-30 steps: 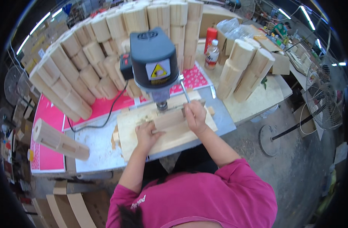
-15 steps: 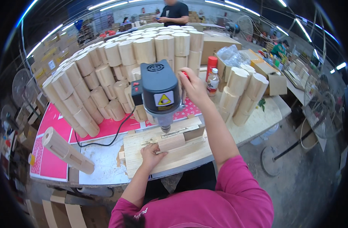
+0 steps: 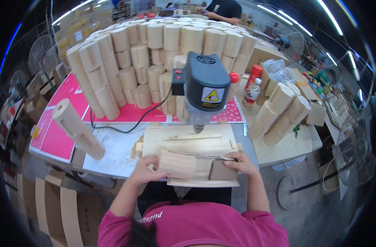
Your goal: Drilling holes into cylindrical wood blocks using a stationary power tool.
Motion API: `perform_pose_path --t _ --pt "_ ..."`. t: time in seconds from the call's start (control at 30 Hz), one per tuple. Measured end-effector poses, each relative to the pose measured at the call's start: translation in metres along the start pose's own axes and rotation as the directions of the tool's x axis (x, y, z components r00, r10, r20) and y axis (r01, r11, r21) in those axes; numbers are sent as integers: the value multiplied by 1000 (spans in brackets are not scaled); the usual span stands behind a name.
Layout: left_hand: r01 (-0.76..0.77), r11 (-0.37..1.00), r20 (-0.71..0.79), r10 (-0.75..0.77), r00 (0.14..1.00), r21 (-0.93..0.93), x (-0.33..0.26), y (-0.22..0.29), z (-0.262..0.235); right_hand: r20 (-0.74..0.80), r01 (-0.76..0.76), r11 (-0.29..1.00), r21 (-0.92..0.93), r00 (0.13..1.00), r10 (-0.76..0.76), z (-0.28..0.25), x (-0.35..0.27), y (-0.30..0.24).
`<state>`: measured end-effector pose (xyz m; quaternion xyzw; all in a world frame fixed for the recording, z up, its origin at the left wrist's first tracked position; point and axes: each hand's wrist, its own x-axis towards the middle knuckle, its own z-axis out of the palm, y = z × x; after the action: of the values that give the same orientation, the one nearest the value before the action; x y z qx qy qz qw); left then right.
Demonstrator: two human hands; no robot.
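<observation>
A pale wooden block (image 3: 177, 164) with a rounded, grained face lies along the near part of a wooden board (image 3: 155, 136). My left hand (image 3: 146, 169) closes round the block's left end, thumb on the near side. My right hand (image 3: 242, 164) pinches a flat brown piece (image 3: 221, 170) at the right, thumb on top. Whether this piece is joined to the block I cannot tell. Just beyond both hands stands a dark grey bench drill (image 3: 206, 82), its chuck (image 3: 199, 128) raised above the board. Neither hand touches its red lever knob (image 3: 234, 78).
Stacked wooden cylinders (image 3: 171, 39) wall off the far side. Two-high cylinders stand at the left (image 3: 79, 129) and right (image 3: 278, 113). A red can (image 3: 253, 76) and a bottle (image 3: 252, 92) are right of the drill. A black cable (image 3: 130, 131) crosses the table.
My right hand has left the drill's lever and come down to the brown piece. The block has come toward me, away from beneath the chuck, with my left hand at its end.
</observation>
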<state>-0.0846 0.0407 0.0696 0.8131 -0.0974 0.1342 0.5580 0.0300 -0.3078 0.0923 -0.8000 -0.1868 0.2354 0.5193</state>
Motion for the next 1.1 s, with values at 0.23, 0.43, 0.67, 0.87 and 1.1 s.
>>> perform_pose_path --t 0.23,0.43,0.67,0.87,1.1 --pt "370 809 -284 -527 801 -456 -27 22 -50 -7 -146 988 -45 989 146 52 3 29" --pt "483 750 -264 -630 731 -452 -20 36 -37 -63 253 946 -203 961 -271 30 -15 -32" --pt "471 758 -240 -611 755 -451 3 6 -8 -157 354 903 -243 905 -396 17 14 -26" --pt "509 717 -165 -642 749 -476 11 -12 19 -127 320 933 -161 931 -342 17 25 4" --pt "458 773 -35 -524 851 -439 18 -11 64 -118 288 949 -129 946 -303 23 31 6"
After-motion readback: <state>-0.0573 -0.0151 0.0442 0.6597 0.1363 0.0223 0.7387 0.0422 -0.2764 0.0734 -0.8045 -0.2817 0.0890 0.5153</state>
